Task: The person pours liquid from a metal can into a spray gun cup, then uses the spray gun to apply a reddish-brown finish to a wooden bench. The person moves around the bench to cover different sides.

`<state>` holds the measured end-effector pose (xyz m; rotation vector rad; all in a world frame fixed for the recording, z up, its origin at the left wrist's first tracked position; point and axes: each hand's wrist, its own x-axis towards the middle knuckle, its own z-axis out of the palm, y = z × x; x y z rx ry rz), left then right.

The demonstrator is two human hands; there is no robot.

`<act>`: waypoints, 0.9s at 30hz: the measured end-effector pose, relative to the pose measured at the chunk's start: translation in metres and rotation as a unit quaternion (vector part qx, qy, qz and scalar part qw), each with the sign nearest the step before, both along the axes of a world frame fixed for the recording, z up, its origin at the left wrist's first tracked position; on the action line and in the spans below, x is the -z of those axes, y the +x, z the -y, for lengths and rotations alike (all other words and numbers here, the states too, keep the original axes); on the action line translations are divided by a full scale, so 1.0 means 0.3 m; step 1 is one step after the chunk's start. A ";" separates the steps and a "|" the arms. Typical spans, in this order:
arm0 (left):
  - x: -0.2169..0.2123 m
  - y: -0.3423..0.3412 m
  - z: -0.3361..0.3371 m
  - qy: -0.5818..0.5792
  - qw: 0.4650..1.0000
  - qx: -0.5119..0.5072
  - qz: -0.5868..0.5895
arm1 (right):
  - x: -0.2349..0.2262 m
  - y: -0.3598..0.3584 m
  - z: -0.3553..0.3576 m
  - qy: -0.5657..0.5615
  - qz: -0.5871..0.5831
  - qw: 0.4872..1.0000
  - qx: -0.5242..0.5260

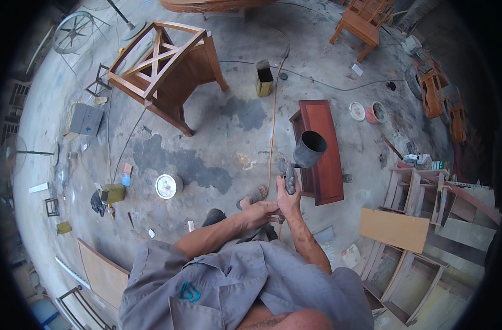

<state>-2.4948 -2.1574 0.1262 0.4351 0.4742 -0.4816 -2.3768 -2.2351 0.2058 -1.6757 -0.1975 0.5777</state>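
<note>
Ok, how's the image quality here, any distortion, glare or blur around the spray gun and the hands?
Head view: strong fisheye bending, with a black rim in the corners and the chair curving near the edge; light is soft and even, with faint shadows and no glare on the concrete floor; the spray gun, the right hand and the left hand are fairly sharp, while the edges go softer.

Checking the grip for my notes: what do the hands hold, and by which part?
The right hand grips a spray gun by its handle; the left hand meets it at the handle's base.

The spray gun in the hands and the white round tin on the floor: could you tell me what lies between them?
In the head view, only stained concrete floor lies between the spray gun and the white tin.
</note>
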 end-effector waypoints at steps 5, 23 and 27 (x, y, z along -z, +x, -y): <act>-0.016 0.127 -0.039 -0.095 0.995 -0.003 0.011 | 0.002 0.121 -0.055 0.062 0.019 0.997 0.041; 0.130 0.708 -0.397 -0.231 0.956 0.171 0.065 | -0.031 0.619 -0.317 0.039 0.031 0.976 0.211; 0.127 0.839 -0.494 -0.252 0.947 0.199 0.025 | -0.035 0.736 -0.396 0.028 -0.020 0.962 0.270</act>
